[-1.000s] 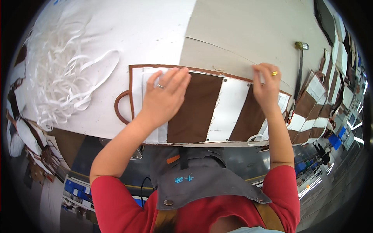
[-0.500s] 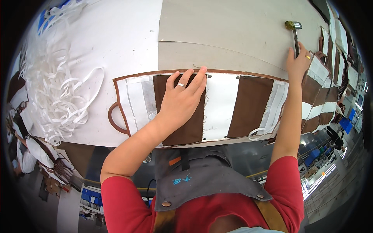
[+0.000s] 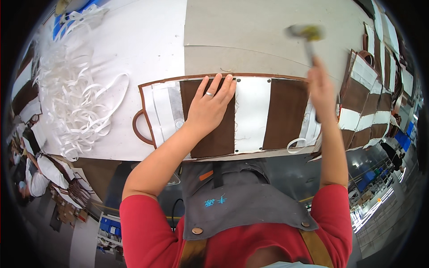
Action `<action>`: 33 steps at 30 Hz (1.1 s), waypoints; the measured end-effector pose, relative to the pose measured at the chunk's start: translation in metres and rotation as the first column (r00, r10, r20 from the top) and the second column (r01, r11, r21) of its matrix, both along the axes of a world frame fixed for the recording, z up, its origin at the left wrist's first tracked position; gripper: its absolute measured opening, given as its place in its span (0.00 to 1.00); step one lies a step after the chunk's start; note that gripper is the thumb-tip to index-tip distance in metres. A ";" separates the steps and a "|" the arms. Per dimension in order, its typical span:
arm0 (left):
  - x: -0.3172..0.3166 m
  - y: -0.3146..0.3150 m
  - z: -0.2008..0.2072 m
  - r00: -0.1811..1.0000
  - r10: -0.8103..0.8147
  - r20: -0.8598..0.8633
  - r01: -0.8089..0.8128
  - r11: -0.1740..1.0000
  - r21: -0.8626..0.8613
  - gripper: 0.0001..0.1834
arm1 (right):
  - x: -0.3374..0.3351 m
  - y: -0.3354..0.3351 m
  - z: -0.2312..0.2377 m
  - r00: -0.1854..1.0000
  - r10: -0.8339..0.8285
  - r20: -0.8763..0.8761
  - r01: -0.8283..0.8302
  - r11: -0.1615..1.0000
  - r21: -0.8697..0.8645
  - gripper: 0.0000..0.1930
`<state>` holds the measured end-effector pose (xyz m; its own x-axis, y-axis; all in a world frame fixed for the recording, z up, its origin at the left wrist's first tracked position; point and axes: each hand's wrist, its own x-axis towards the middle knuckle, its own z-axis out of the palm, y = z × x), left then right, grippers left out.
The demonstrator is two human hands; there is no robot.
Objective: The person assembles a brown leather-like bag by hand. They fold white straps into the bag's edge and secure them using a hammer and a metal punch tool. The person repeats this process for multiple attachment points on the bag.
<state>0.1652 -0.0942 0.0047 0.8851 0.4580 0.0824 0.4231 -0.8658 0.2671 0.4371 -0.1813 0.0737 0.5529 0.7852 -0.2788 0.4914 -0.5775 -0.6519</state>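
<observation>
A brown-and-white striped bag piece with brown edging and a brown loop handle lies in front of me on the table. Small dark studs sit at the corners of its white middle stripe. My left hand rests flat on the brown stripe left of centre, fingertips at the far edging, with nothing in its grip. Raised over the right end of the piece, my right hand grips a hammer by its handle. The hammer's head, yellowish on one end, is blurred by motion.
A tangled heap of white tape covers the table's left side. More striped bag pieces are stacked at the right edge. A grey board covers the tabletop beyond the piece. A short white loop hangs near the front edge.
My right hand has taken up the hammer from the board and swung it left, above the piece. My left hand stays on the brown stripe.
</observation>
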 end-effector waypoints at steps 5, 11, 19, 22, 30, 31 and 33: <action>-0.003 0.002 -0.011 0.981 0.058 0.184 -0.038 0.993 -0.111 0.23 | -0.074 -0.007 0.000 0.937 0.344 0.052 -0.348 0.933 0.095 0.27; -0.001 0.002 -0.016 0.958 0.106 0.266 -0.057 0.981 -0.186 0.18 | -0.084 -0.026 -0.023 0.784 0.577 0.229 -0.549 0.817 -0.179 0.29; -0.001 -0.001 -0.017 0.942 0.127 0.311 -0.052 0.970 -0.235 0.18 | -0.089 -0.017 -0.015 0.831 0.461 0.312 -0.490 0.871 0.019 0.30; 0.003 0.007 -0.019 0.926 0.147 0.347 -0.069 0.971 -0.227 0.18 | -0.096 -0.025 -0.007 0.744 0.633 0.214 -0.578 0.771 -0.269 0.29; 0.000 0.001 -0.019 0.917 0.186 0.353 -0.084 0.955 -0.285 0.18 | -0.104 -0.019 0.000 0.905 0.422 0.052 -0.403 0.891 -0.209 0.26; 0.002 0.004 -0.023 0.913 0.193 0.360 -0.094 0.957 -0.274 0.19 | -0.098 -0.028 0.000 0.909 0.413 0.061 -0.402 0.906 -0.134 0.26; -0.001 -0.002 -0.016 0.934 0.195 0.301 -0.117 0.959 -0.257 0.21 | -0.094 -0.058 -0.002 0.949 0.306 0.081 -0.311 0.948 0.061 0.25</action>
